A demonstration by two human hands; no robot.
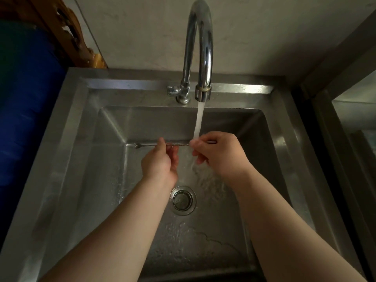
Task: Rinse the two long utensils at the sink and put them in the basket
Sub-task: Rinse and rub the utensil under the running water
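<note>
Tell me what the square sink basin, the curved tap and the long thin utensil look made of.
Square sink basin: likely stainless steel, brushed and dull, with soft streaky reflections. Curved gooseneck tap: chrome-plated or polished metal, with mirror-like highlights. Long thin utensil, held under the water by left hand and right hand: shiny grey metal, probably steel.

Blue barrel stands left of the basin. Carved wooden piece leans behind it against the pale wall. Steel shelf frame at right.
</note>
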